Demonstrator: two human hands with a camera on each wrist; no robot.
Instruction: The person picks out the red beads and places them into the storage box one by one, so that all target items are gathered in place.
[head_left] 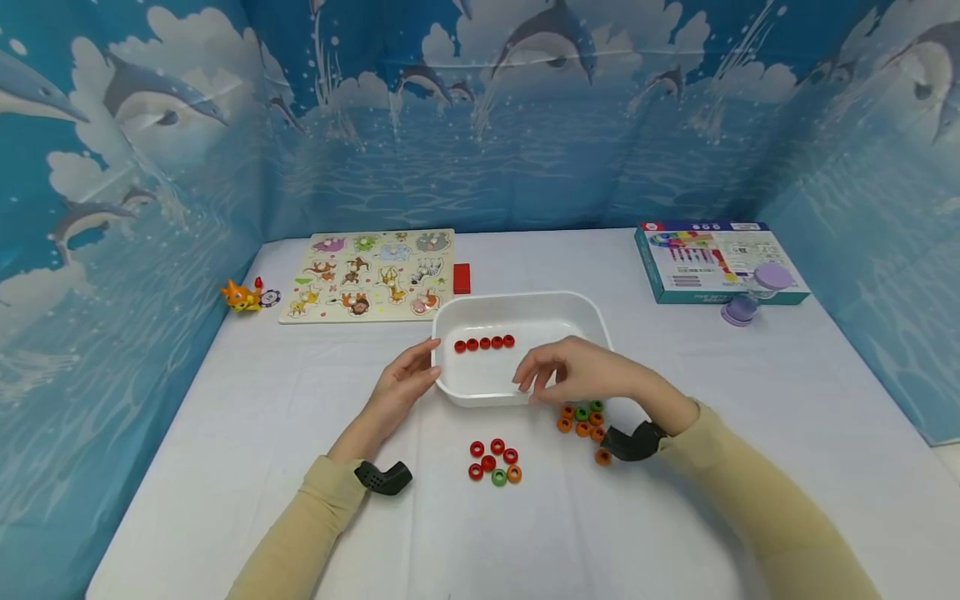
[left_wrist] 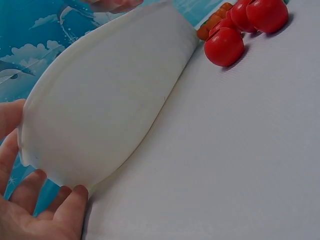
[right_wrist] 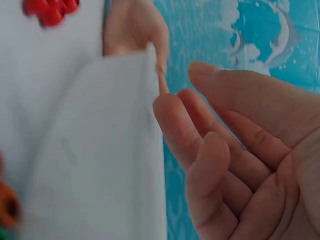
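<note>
A white tray [head_left: 480, 379] stands mid-table with several red beads [head_left: 484, 342] in a row inside. My left hand [head_left: 399, 385] touches its left end, fingers spread along the rim and end wall, as the left wrist view also shows. Above the tray's near right part, my right hand [head_left: 576, 372] hovers with loosely bent fingers. Nothing shows between its thumb and fingertips [right_wrist: 172, 117] in the right wrist view. In front of the tray lies a loose group of red beads [head_left: 488, 463] with one green and one orange. Orange and green beads [head_left: 582, 429] lie below my right hand.
At the back left lies an animal peg puzzle [head_left: 375, 275], with a red block [head_left: 461, 278] beside it. An orange toy figure [head_left: 242, 296] sits on the far left. A boxed set [head_left: 720, 262] and purple-lidded containers [head_left: 741, 310] stand at the back right.
</note>
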